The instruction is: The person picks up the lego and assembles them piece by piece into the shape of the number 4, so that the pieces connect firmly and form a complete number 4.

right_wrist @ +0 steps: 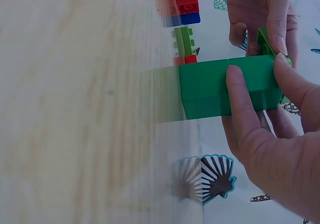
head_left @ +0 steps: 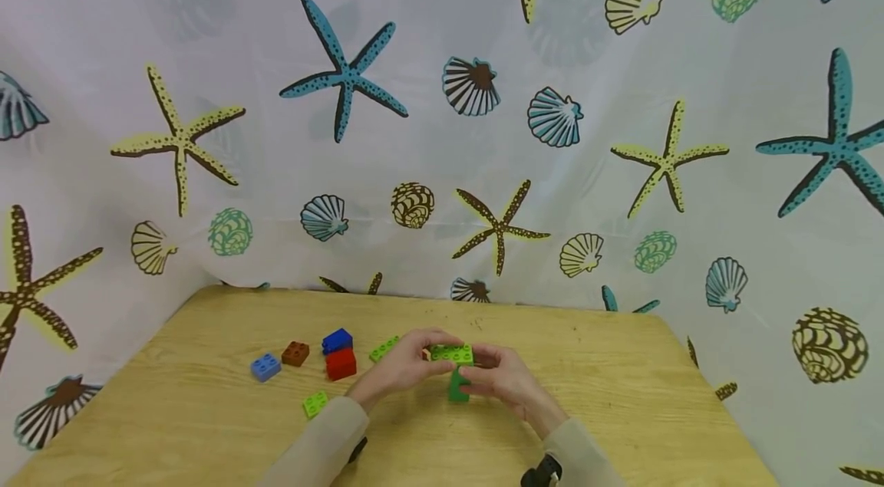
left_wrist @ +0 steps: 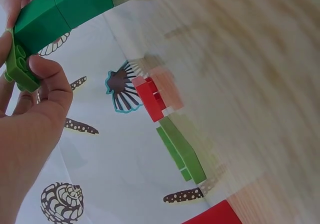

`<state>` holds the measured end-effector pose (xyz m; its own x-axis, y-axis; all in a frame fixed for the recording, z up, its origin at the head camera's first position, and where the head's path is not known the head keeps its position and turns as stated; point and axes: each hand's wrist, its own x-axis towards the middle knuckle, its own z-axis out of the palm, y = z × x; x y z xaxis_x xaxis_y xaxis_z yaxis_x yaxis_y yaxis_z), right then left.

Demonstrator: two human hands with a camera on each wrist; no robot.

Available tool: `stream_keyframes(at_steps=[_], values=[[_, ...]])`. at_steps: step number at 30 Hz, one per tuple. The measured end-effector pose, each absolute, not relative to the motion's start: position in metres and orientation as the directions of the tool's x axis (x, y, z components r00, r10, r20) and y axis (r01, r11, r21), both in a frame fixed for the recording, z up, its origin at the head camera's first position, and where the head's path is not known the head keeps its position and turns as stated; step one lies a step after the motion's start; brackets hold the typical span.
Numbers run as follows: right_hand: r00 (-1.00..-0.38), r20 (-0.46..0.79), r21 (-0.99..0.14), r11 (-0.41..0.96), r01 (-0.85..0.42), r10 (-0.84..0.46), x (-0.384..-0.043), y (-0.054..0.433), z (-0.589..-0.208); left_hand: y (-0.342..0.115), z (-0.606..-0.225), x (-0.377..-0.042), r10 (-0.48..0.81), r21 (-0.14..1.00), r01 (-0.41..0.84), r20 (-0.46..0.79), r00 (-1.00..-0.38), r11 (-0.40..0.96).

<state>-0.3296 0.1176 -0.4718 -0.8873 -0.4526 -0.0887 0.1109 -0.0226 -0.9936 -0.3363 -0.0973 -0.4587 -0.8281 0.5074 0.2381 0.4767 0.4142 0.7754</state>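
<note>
Two dark green bricks (right_wrist: pixel 205 89) stand stacked upright on the table in front of me. A long light green brick (head_left: pixel 452 353) lies across their top, its studs upward and one end sticking out to the left. My left hand (head_left: pixel 410 360) pinches that overhanging end between thumb and fingers. With thumb and fingers spread around the upper dark green brick, my right hand (right_wrist: pixel 275 134) grips the stack near the joint. In the left wrist view, the thumb of the left hand (left_wrist: pixel 40 114) presses at the studs of the light green brick (left_wrist: pixel 21 66).
Left of my hands lie a red brick (head_left: pixel 341 364), a dark blue brick (head_left: pixel 338 340), a brown brick (head_left: pixel 295 353), a light blue brick (head_left: pixel 265 366) and a small lime brick (head_left: pixel 315 404). Another lime brick (head_left: pixel 383 349) lies behind my left hand. A shell-patterned curtain (head_left: pixel 414 157) surrounds the table.
</note>
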Motion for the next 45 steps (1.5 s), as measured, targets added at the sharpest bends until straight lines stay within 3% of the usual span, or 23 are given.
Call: stream_keyframes(at_steps=[26, 45], values=[[-0.864, -0.098, -0.991, -0.036, 0.132, -0.494, -0.331, 0.12, -0.473, -0.093, -0.458, -0.332, 0.457, 0.838, 0.381, 0.182, -0.871, 0.392], [-0.866, -0.106, -0.985, -0.071, 0.16, -0.488, -0.332, 0.122, -0.472, -0.087, -0.457, -0.331, 0.45, 0.812, 0.403, 0.199, -0.871, 0.421]])
